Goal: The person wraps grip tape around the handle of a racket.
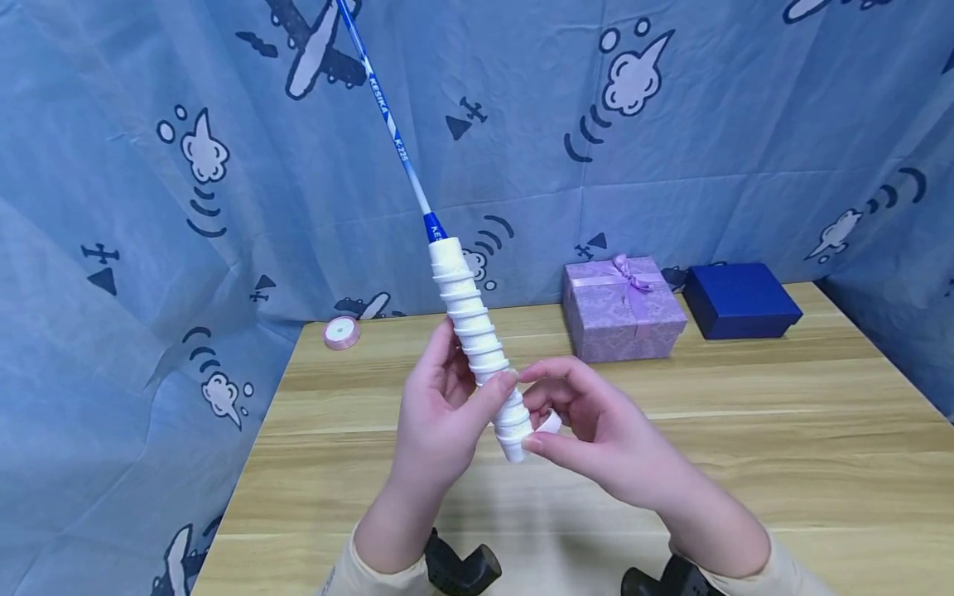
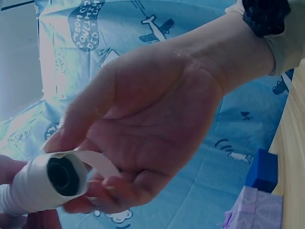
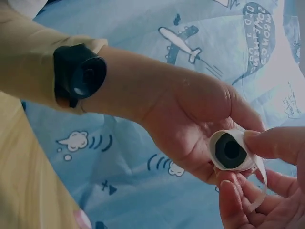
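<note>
A badminton racket's blue and white shaft [image 1: 387, 124] slants up to the left, its head out of view. White tape in ridged overlapping turns covers the handle [image 1: 469, 314]. My left hand [image 1: 440, 414] grips the handle's lower half, thumb along the front. At the bottom end, my right hand [image 1: 604, 447] pinches the white tape [image 1: 550, 423], with its thumb against the wrapped handle. A loose strip of the tape [image 3: 261, 193] curls out beside the butt in the right wrist view. The dark round butt end [image 2: 64, 175] shows inside the tape's edge in the left wrist view.
On the wooden table [image 1: 745, 463], a pink ribbon roll [image 1: 342, 332] lies at the back left. A lilac gift box [image 1: 624, 319] with a bow and a dark blue box [image 1: 741, 300] stand at the back right. A blue patterned cloth [image 1: 522, 99] hangs behind.
</note>
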`<state>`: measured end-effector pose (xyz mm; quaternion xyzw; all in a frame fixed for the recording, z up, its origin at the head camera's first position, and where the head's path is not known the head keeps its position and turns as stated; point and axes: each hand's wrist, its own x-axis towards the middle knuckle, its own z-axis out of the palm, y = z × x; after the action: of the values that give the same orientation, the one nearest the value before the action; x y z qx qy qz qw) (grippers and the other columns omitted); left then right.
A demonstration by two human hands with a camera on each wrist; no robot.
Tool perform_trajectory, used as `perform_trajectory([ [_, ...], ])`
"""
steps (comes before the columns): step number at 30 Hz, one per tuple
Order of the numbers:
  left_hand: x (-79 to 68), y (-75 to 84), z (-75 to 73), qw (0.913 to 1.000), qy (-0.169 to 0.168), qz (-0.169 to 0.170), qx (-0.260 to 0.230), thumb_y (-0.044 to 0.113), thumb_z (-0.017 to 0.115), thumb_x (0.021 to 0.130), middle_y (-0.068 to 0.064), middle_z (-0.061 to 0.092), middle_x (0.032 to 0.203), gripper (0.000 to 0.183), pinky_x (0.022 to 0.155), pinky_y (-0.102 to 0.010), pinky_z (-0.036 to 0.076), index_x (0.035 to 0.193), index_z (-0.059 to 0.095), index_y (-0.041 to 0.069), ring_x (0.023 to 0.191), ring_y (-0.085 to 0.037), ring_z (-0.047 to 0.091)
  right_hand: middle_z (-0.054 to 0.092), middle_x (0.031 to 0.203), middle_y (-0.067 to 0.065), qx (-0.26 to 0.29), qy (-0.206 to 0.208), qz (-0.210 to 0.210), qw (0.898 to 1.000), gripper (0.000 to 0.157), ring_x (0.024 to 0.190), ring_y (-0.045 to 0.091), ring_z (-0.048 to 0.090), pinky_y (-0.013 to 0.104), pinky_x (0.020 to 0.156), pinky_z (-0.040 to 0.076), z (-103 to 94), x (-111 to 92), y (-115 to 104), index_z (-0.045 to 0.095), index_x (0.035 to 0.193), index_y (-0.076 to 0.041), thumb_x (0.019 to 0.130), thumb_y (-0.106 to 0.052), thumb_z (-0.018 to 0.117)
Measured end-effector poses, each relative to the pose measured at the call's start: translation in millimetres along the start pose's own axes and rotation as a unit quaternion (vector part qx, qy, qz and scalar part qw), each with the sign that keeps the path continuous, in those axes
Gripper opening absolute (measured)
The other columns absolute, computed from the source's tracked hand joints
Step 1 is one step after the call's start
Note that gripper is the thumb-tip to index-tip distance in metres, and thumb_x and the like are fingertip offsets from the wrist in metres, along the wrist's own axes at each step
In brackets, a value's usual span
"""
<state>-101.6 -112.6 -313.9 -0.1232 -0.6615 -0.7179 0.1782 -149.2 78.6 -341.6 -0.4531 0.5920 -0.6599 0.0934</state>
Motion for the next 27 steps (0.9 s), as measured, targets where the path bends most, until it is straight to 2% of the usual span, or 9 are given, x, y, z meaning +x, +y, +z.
perform_trajectory([
  [3, 0.3, 2.4, -2.1, 1.0000, 0.002, -0.003, -0.004, -0.007, 0.069, 0.090, -0.018, 0.058, 0.118, 0.058, 0.087, -0.025, 0.059, 0.145, 0.049, 0.000, 0.098, -0.023, 0.060, 0.066, 0.103, 0.007, -0.041, 0.016, 0.023, 0.999, 0.034, 0.093, 0.018, 0.066, 0.025, 0.080, 0.057, -0.1, 0, -2, 0.059, 0.118, -0.001, 0.089, 0.009, 0.074],
  [5, 0.5, 3.6, -3.3, 0.9999, -0.004, 0.000, -0.010, -0.008, 0.067, 0.090, -0.019, 0.057, 0.116, 0.058, 0.085, -0.024, 0.059, 0.145, 0.049, -0.003, 0.096, -0.022, 0.060, 0.065, 0.098, 0.007, -0.051, 0.014, 0.020, 0.998, 0.025, 0.088, 0.017, 0.064, 0.026, 0.076, 0.056, -1.2, 0, -3, 0.062, 0.107, -0.002, 0.088, 0.011, 0.073],
  [8, 0.8, 5.0, -4.8, 0.9996, -0.019, 0.006, -0.021, -0.009, 0.065, 0.091, -0.021, 0.057, 0.116, 0.055, 0.084, -0.023, 0.059, 0.144, 0.048, -0.006, 0.096, -0.021, 0.059, 0.064, 0.090, 0.006, -0.046, 0.000, 0.024, 0.999, 0.017, 0.080, 0.016, 0.062, 0.027, 0.068, 0.056, -4.0, 0, -4, 0.064, 0.099, -0.003, 0.091, 0.010, 0.071],
  [12, 1.2, 4.8, -7.1, 0.9981, -0.041, 0.016, -0.043, -0.010, 0.061, 0.093, -0.019, 0.058, 0.115, 0.052, 0.087, -0.023, 0.059, 0.142, 0.046, -0.010, 0.098, -0.019, 0.061, 0.064, 0.091, 0.003, -0.007, -0.026, 0.045, 0.999, 0.011, 0.079, 0.014, 0.062, 0.028, 0.068, 0.058, -7.4, 1, -3, 0.063, 0.096, -0.002, 0.094, 0.008, 0.068],
  [17, 1.6, 3.2, -8.0, 0.9960, -0.058, 0.024, -0.062, -0.010, 0.059, 0.094, -0.013, 0.059, 0.116, 0.052, 0.091, -0.026, 0.060, 0.143, 0.042, -0.013, 0.098, -0.019, 0.065, 0.065, 0.103, 0.004, 0.037, -0.048, 0.048, 0.997, 0.011, 0.091, 0.017, 0.064, 0.028, 0.077, 0.059, -10.2, 1, -4, 0.060, 0.094, -0.001, 0.094, 0.010, 0.065],
  [24, 1.4, 2.8, -9.1, 0.9940, -0.065, 0.035, -0.081, -0.007, 0.060, 0.095, -0.026, 0.054, 0.116, 0.049, 0.090, -0.026, 0.060, 0.141, 0.042, -0.013, 0.098, -0.020, 0.065, 0.068, 0.111, 0.006, 0.048, -0.047, 0.022, 0.997, 0.016, 0.096, 0.020, 0.068, 0.029, 0.082, 0.061, -10.0, 1, -3, 0.060, 0.095, -0.001, 0.094, 0.015, 0.061],
  [27, 2.0, 2.2, -9.8, 0.9902, -0.082, 0.047, -0.103, -0.004, 0.061, 0.097, -0.024, 0.055, 0.117, 0.048, 0.091, -0.026, 0.060, 0.140, 0.041, -0.014, 0.098, -0.020, 0.065, 0.069, 0.112, 0.006, 0.059, -0.054, 0.015, 0.997, 0.017, 0.097, 0.019, 0.067, 0.029, 0.081, 0.060, -9.5, 1, -1, 0.059, 0.095, 0.000, 0.093, 0.017, 0.060],
])
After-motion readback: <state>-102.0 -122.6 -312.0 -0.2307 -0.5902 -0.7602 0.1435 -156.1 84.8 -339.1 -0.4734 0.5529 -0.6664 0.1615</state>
